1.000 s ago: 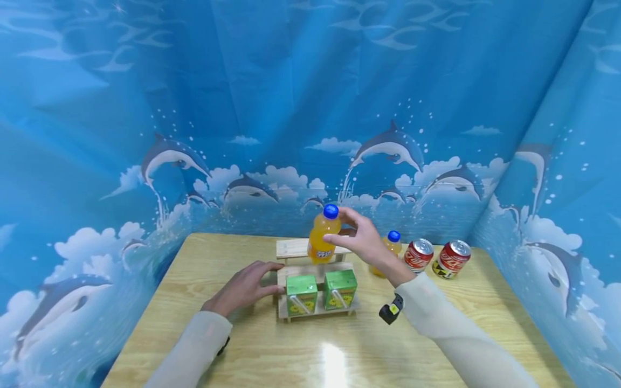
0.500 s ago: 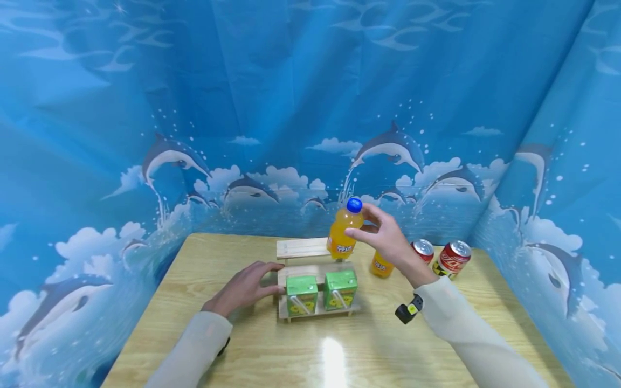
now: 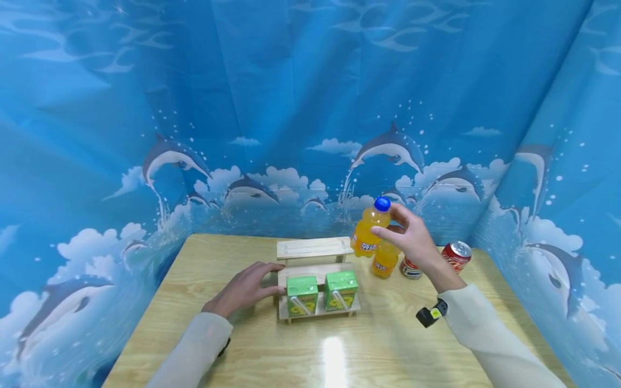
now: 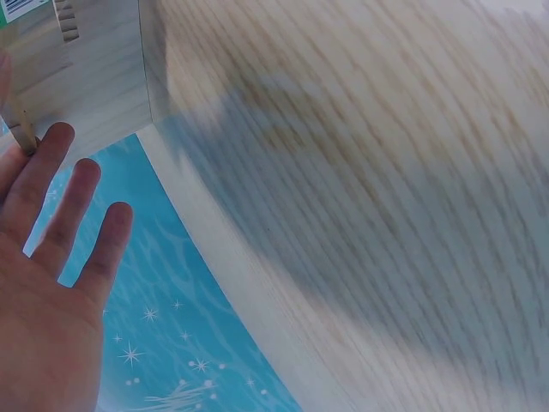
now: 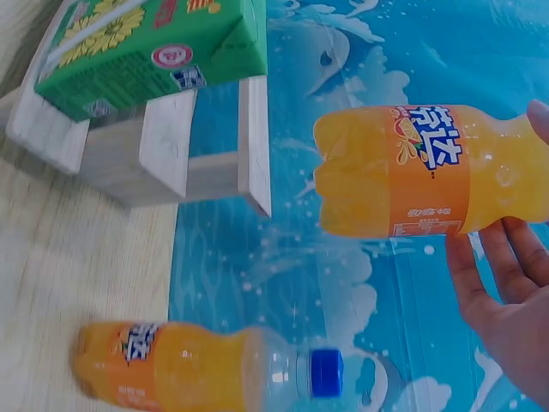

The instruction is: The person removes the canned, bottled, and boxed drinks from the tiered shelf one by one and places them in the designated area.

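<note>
My right hand (image 3: 409, 231) grips an orange soda bottle (image 3: 367, 233) with a blue cap near its top, thumb on one side and fingers on the other. The bottle hangs above the table, slightly tilted, just right of the top step of a wooden tiered rack (image 3: 310, 248). Below it, a second orange soda bottle (image 5: 197, 365) stands upright on the table. My left hand (image 3: 245, 288) holds the rack's left end between thumb and index finger; its other fingers (image 4: 103, 249) are extended. Two green juice boxes (image 3: 302, 303) stand side by side on the rack's lowest step.
Two red cola cans stand to the right: one can (image 3: 410, 268) is mostly behind my right hand, the other can (image 3: 456, 256) farther right. The wooden table (image 3: 233, 350) meets a blue dolphin-print curtain (image 3: 291, 134) at its back and sides.
My right hand has carried the bottle rightward, from above the rack's top step to beyond its right end. My left hand and the rack have stayed where they were.
</note>
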### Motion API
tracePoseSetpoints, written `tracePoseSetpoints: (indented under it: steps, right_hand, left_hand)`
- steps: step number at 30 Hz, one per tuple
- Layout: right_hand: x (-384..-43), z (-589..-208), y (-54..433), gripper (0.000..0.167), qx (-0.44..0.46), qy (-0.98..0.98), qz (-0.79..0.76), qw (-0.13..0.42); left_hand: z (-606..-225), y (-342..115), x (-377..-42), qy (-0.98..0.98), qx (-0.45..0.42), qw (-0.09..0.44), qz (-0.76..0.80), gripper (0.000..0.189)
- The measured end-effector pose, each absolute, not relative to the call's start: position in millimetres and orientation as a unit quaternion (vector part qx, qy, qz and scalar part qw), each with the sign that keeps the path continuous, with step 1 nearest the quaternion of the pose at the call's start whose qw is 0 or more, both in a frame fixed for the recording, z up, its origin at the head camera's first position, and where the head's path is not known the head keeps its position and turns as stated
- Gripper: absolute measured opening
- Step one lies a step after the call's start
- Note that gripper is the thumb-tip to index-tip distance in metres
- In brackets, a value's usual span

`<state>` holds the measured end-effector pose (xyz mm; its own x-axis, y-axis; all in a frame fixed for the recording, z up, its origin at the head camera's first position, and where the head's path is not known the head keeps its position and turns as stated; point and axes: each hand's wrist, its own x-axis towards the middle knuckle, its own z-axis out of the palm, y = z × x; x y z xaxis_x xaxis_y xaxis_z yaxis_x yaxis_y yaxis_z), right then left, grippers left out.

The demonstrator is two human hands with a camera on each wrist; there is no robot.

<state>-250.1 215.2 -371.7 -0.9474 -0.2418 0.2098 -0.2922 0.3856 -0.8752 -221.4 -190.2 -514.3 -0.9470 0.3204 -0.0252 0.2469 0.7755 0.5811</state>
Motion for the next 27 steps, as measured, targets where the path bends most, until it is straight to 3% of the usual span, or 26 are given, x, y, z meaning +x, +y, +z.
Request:
tracePoseSetpoints:
  steps: [27]
  right_hand:
    - [-235.5,-384.1,290.0,0.059,0.108,-0.853,0.500,0.104]
  left_hand:
    - [-515.4,-190.1,-222.0,0.941,0.156,0.056,0.296,0.069]
